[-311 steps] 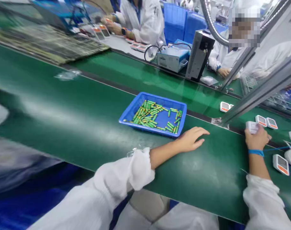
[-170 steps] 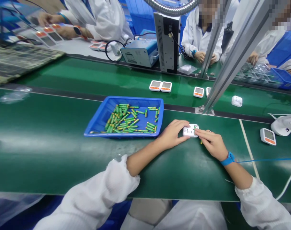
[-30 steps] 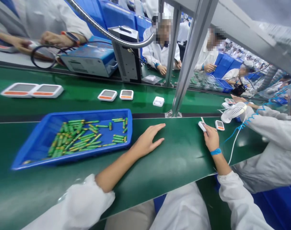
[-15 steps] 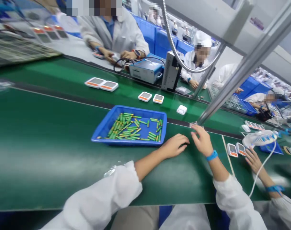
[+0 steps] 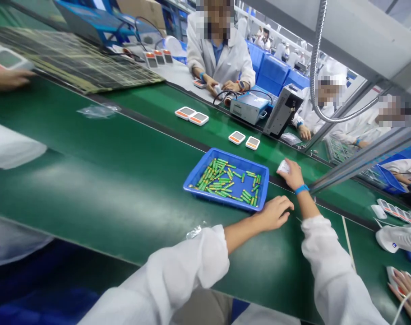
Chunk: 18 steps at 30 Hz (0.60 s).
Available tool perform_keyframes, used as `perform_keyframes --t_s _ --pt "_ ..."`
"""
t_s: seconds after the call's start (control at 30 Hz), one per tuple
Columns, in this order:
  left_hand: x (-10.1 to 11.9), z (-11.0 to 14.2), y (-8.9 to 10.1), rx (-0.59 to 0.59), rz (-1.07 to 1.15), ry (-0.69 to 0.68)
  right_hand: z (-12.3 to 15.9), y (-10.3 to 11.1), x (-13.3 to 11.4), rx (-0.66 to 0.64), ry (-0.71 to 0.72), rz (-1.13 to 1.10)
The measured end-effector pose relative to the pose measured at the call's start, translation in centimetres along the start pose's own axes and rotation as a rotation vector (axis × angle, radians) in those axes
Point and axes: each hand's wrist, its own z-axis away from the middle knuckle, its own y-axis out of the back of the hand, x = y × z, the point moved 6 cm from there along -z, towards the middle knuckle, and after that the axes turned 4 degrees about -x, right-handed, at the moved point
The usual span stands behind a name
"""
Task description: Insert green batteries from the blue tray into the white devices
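Left hand (image 5: 274,213) is being rested flat and empty just right of the blue tray (image 5: 198,188); farther out, past the tray's far right corner, a small white device (image 5: 282,166) is being gripped by the right hand (image 5: 293,175), clearly the nearer one.

The right hand (image 5: 294,174) covers most of the white device (image 5: 283,167).

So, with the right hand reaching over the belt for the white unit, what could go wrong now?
The right hand covers the white unit at the far belt's edge; a loose grip might drop it. The forearm passes close to the blue tray corner and could knock the batteries. The left hand rests flat on the green belt.
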Motion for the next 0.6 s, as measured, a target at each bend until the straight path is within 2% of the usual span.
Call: perform_keyframes --t_s 0.07,0.17,0.23,0.3,0.37,0.47,0.53,0.6 --pt "-0.4 -0.1 0.3 0.096 -0.017 0.061 4.8 1.1 0.4 0.009 0.175 -0.069" --pt "-0.5 -0.1 0.6 0.165 -0.058 0.115 13.5 1.8 1.2 -0.078 0.341 -0.131" --pt "-0.4 -0.2 0.5 0.148 -0.079 0.107 18.4 1.9 1.6 -0.134 0.356 -0.147" --pt "-0.1 -0.2 0.1 0.089 -0.101 0.067 21.6 2.2 2.0 -0.123 0.325 -0.167" --pt "0.0 -0.2 -0.5 -0.011 -0.142 0.013 22.8 3.3 1.8 -0.036 0.282 -0.19" --pt "-0.2 -0.1 -1.7 -0.161 -0.218 -0.044 21.6 5.5 -0.8 0.096 0.278 -0.249" --pt "-0.6 -0.1 -2.3 -0.18 -0.245 -0.045 19.3 6.1 -4.6 0.076 0.331 -0.293" --pt "-1.1 -0.1 -2.5 -0.12 -0.254 -0.024 16.3 5.4 -9.5 -0.033 0.392 -0.301"
